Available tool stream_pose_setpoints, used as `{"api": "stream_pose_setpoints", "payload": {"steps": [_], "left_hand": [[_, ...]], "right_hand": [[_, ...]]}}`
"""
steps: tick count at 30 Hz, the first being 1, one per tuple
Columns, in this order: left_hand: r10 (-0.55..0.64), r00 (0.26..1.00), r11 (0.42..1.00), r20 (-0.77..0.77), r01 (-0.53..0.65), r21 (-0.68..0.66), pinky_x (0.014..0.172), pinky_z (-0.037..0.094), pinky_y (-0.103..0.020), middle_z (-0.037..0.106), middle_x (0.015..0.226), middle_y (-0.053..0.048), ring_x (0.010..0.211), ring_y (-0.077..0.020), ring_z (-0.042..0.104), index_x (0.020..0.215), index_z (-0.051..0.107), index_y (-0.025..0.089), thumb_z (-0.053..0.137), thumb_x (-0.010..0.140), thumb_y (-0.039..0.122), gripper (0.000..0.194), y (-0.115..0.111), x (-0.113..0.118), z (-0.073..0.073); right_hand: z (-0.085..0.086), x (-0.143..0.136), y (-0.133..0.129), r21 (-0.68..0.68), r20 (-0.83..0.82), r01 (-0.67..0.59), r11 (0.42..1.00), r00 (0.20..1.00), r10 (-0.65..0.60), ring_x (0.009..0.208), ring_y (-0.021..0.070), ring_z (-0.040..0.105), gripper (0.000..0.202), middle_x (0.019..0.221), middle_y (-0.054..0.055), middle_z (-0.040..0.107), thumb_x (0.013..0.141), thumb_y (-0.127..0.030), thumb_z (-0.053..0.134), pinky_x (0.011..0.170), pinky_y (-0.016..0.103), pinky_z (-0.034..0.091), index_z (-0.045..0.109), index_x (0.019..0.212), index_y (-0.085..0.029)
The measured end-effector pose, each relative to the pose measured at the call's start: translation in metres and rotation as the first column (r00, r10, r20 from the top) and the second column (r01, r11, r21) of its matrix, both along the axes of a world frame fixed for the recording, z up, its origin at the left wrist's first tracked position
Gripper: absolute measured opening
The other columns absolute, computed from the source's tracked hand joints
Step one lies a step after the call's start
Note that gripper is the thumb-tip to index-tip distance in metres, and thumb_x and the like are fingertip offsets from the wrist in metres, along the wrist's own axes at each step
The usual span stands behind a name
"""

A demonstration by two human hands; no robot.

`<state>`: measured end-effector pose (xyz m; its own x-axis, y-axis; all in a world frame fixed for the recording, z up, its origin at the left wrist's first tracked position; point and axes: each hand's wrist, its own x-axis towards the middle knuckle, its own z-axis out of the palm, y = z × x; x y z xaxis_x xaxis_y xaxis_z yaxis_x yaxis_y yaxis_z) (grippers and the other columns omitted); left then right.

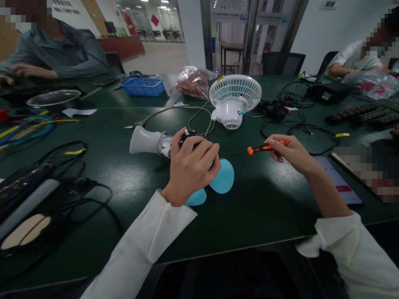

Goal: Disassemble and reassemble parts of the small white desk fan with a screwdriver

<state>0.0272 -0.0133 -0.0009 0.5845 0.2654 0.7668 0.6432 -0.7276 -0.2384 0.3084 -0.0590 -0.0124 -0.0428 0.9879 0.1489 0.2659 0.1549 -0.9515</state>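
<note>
The fan motor (187,139) is a small dark block with a white cable running off its top, joined to a pale grey cone-shaped stand (146,141) that lies on its side. Under it spread smooth light-blue blades (222,177), rounded like petals; one shows beyond the fingertips, another peeks out below the wrist. All of it lies on the dark green table (264,207), directly under the left hand (190,168).

That hand arches over the motor from above, knuckles up, fingers curled down and clenched around the dark block, the thumb hidden beneath. The wrist bends out of a loose cream sleeve (146,245).

The right hand (291,154) hovers off to the side of the left fingertips, well apart from them, palm turned inward. Its fingers pinch a screwdriver (263,148) with an orange and black handle, held almost level; the handle's orange end points toward the left hand. The thin shaft is too dark to make out against the table.

Beyond the left fingers stands a white fan guard (235,93), a round ribbed plastic grille on a short base. Black cables (296,131) loop past the right fingers.
</note>
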Motion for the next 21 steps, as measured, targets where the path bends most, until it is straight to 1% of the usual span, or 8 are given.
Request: {"api": "stream_pose_setpoints", "payload": {"steps": [4, 7, 10, 13, 16, 21], "left_hand": [[-0.008, 1.0, 1.0, 0.011, 0.008, -0.015, 0.105, 0.036, -0.055, 0.071, 0.089, 0.0, 0.091, -0.0218, 0.058, 0.096, 0.067, 0.024, 0.057, 0.077, 0.018, 0.022, -0.0003, -0.0001, 0.0001], [-0.018, 1.0, 0.999, 0.007, 0.018, -0.028, 0.104, 0.035, -0.057, 0.071, 0.09, 0.0, 0.091, -0.0228, 0.058, 0.097, 0.067, 0.026, 0.057, 0.077, 0.019, 0.023, -0.0004, -0.0005, 0.0004], [-0.013, 1.0, 0.999, -0.015, 0.012, -0.029, 0.104, 0.035, -0.057, 0.071, 0.09, 0.0, 0.092, -0.0229, 0.058, 0.098, 0.067, 0.026, 0.058, 0.079, 0.02, 0.022, -0.0002, -0.0009, 0.0013], [0.002, 0.999, 1.0, -0.045, -0.002, -0.01, 0.106, 0.035, -0.054, 0.071, 0.09, 0.001, 0.092, -0.0213, 0.058, 0.098, 0.066, 0.024, 0.059, 0.082, 0.023, 0.018, 0.0006, -0.0012, 0.0022], [0.016, 0.998, 1.0, -0.066, -0.016, 0.013, 0.108, 0.034, -0.051, 0.071, 0.09, 0.003, 0.092, -0.0199, 0.058, 0.098, 0.064, 0.024, 0.059, 0.084, 0.025, 0.014, 0.0014, -0.0018, 0.0024], [0.01, 0.996, 1.0, -0.085, -0.009, 0.013, 0.109, 0.033, -0.05, 0.071, 0.095, 0.004, 0.093, -0.0195, 0.058, 0.101, 0.063, 0.025, 0.059, 0.087, 0.027, 0.015, 0.002, -0.0033, 0.0018]], "right_hand": [[-0.0031, 0.0018, 0.0032, 0.027, -0.004, 0.077, 0.997, 0.997, -0.077, 0.045, 0.0065, 0.044, 0.029, 0.055, -0.004, 0.052, 0.086, -0.047, 0.06, 0.042, 0.019, 0.032, 0.062, 0.084, -0.018], [-0.0052, 0.0027, 0.0053, 0.038, 0.074, 0.117, 0.992, 0.99, -0.12, 0.047, 0.0079, 0.047, 0.031, 0.055, -0.003, 0.052, 0.083, -0.048, 0.062, 0.043, 0.02, 0.034, 0.064, 0.085, -0.017], [-0.007, 0.0022, 0.0064, 0.048, 0.144, 0.11, 0.993, 0.983, -0.116, 0.047, 0.0088, 0.048, 0.033, 0.056, -0.002, 0.054, 0.08, -0.049, 0.065, 0.044, 0.021, 0.035, 0.066, 0.088, -0.016], [-0.0082, 0.0012, 0.0069, 0.049, 0.175, 0.094, 0.994, 0.979, -0.102, 0.047, 0.0086, 0.048, 0.034, 0.056, -0.002, 0.054, 0.081, -0.049, 0.064, 0.044, 0.021, 0.035, 0.066, 0.088, -0.016], [-0.0084, 0.0008, 0.0071, 0.038, 0.18, 0.102, 0.994, 0.978, -0.107, 0.048, 0.0087, 0.048, 0.034, 0.057, -0.002, 0.054, 0.082, -0.049, 0.062, 0.045, 0.021, 0.036, 0.066, 0.087, -0.016], [-0.008, 0.0007, 0.0065, 0.04, 0.172, 0.101, 0.994, 0.979, -0.107, 0.047, 0.0082, 0.048, 0.033, 0.057, -0.002, 0.054, 0.083, -0.048, 0.062, 0.045, 0.021, 0.034, 0.066, 0.087, -0.016]]}}
